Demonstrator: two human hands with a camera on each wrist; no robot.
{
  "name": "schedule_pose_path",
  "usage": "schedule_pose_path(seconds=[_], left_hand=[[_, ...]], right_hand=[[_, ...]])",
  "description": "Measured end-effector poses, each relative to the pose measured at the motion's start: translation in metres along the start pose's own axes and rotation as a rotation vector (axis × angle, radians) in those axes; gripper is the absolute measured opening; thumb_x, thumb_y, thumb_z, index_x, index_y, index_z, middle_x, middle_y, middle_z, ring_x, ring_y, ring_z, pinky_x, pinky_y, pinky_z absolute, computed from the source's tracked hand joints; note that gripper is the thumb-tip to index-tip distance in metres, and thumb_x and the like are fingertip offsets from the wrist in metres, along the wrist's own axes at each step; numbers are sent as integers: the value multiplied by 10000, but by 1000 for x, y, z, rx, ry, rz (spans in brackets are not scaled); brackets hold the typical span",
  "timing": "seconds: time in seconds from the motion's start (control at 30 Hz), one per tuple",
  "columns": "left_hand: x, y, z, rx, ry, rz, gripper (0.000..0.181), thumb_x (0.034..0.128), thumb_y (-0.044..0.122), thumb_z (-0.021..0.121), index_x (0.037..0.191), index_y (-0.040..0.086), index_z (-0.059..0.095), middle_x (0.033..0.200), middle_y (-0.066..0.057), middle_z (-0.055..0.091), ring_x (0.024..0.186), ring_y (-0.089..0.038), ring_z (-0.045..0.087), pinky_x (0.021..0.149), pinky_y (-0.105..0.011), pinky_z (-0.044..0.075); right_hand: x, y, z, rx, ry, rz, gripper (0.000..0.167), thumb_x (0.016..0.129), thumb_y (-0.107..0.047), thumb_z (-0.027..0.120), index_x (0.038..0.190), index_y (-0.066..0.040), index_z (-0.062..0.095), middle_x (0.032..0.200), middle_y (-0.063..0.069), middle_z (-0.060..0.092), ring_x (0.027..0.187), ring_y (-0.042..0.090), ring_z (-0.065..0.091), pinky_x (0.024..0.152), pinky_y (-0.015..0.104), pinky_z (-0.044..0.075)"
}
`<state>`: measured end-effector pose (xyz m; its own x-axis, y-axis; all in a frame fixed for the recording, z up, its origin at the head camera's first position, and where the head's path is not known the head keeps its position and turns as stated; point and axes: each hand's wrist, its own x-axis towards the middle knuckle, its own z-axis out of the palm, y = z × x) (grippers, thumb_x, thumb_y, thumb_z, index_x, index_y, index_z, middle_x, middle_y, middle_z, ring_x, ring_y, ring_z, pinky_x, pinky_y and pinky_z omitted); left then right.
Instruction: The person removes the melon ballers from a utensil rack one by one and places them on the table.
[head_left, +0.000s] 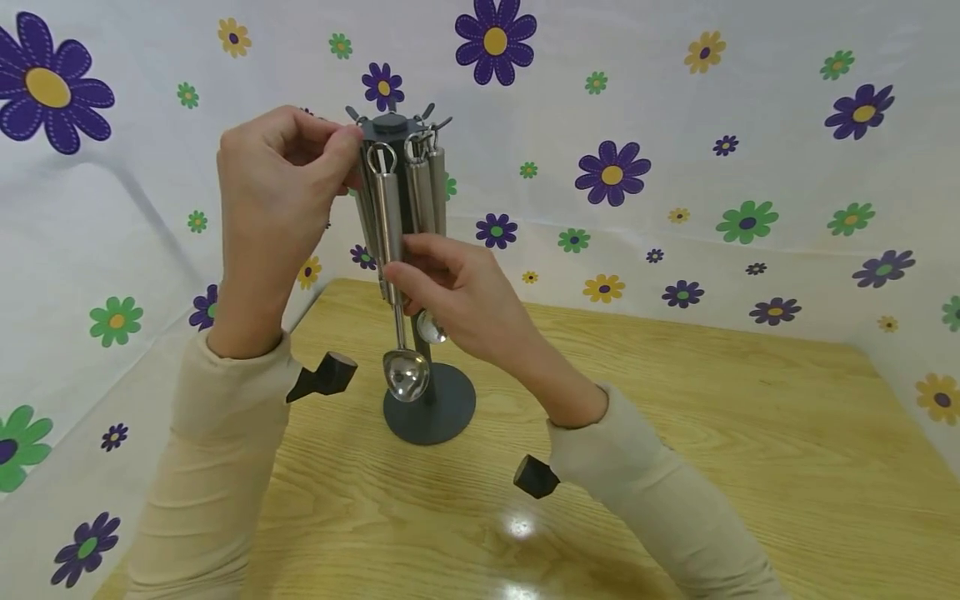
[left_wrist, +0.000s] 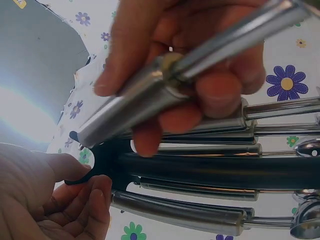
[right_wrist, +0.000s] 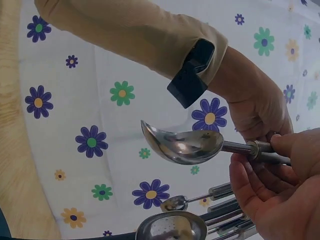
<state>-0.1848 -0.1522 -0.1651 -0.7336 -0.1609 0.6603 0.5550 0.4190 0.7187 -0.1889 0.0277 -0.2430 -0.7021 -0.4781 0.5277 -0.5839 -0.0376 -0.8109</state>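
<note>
A dark grey utensil stand holds several steel utensils on hooks around its top. My right hand grips the steel handle of a small ladle, which hangs bowl down at the near side of the stand. In the right wrist view, the ladle's bowl shows a pointed lip, with thumb and fingers around the handle's lower end. My left hand is at the stand's top left; in the left wrist view, its thumb and fingers pinch a dark hook. Whether the ladle's loop sits on a hook is unclear.
Other steel handles hang close together behind the ladle. A larger bowl and a smaller spoon show below it in the right wrist view. The wooden table meets a flower-patterned cloth behind and at the sides.
</note>
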Motion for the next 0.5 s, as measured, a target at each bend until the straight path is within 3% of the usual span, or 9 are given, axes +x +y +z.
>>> schedule_pose_path(seconds=[0.13, 0.5], left_hand=[[-1, -1, 0, -5, 3, 0, 238, 993, 211, 704, 1052, -13, 754, 852, -21, 697, 749, -181, 673, 762, -184, 576], [-1, -3, 0, -24, 13, 0, 201, 994, 214, 703, 1018, 20, 749, 854, -24, 703, 735, -185, 668, 724, -215, 560]], right_hand=[[-1, -8, -1, 5, -37, 18, 268, 1036, -45, 616, 1278, 68, 637, 1069, 148, 713, 820, 219, 714, 787, 481, 616], [-14, -17, -12, 9, -33, 17, 265, 1024, -60, 630, 1258, 63, 645, 1070, 129, 720, 872, 225, 737, 811, 481, 620]])
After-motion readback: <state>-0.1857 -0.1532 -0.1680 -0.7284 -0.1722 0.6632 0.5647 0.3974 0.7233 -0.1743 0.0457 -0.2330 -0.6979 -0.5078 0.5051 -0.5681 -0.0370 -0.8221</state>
